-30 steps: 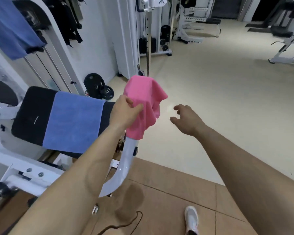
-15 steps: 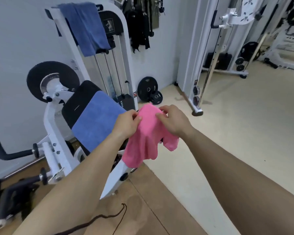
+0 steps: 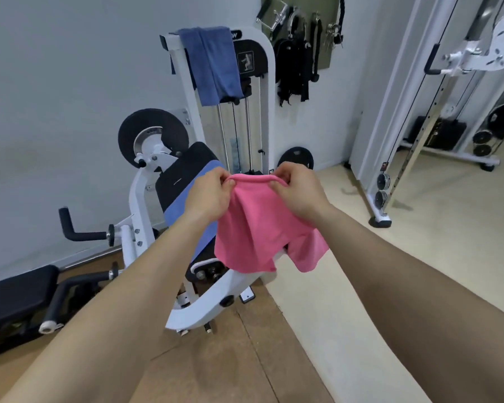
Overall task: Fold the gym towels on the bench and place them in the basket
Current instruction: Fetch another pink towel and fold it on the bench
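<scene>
Fingertips (image 3: 226, 181) of your left hand (image 3: 208, 196) and your right hand (image 3: 298, 193) are curled in, each pinching the top hem of the pink towel (image 3: 256, 234) at the centre of the frame. The short stretch of hem between them runs left to right. From your grip the cloth hangs down toward the lower centre, bunched, so its long axis runs top to bottom, with a loose flap sagging at lower right beneath your right wrist. Both hands are equally near, though the slack looks to lie on the right side, so that hand probably has further to slide out along the hem. A blue towel (image 3: 176, 196) lies on the bench pad (image 3: 184, 167) just behind your left hand; no basket is in view
</scene>
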Motion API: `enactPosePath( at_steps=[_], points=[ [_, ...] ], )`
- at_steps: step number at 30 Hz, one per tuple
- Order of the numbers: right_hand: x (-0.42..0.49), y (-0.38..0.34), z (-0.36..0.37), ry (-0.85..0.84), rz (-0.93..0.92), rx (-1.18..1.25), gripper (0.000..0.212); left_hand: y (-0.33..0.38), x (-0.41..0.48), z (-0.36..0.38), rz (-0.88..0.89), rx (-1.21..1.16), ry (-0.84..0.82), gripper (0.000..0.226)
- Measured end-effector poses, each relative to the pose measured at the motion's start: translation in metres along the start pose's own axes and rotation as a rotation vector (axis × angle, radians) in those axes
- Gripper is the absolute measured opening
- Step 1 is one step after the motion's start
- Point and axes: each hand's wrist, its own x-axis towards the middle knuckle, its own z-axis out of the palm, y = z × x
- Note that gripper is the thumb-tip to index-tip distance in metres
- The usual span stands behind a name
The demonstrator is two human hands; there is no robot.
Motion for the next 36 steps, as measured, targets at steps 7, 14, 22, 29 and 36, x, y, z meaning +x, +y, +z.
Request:
enactPosePath(
  at_steps=[7,14,22,29,36],
  points=[
    [0.008,-0.124,0.035,-0.147,-0.243,-0.052,0.010,-0.073,-0.037,-0.092,-0.106,-0.013,0.141,0.014],
    [-0.031,-0.238,0.129,-0.295,-0.385,-0.024,0.003,-0.172,-0.118,-0.193,-0.244,0.001,0.229,0.016],
    [-0.113,-0.364,0.240,-0.457,-0.492,0.016,0.003,-0.276,-0.228,-0.287,-0.404,0.013,0.300,0.022],
    [-0.180,-0.427,0.339,-0.552,-0.452,0.101,0.006,-0.352,-0.335,-0.336,-0.513,-0.020,0.423,0.019],
    [-0.223,-0.477,0.435,-0.673,-0.408,0.079,0.006,-0.399,-0.403,-0.342,-0.462,-0.135,0.098,0.020]
  ],
)
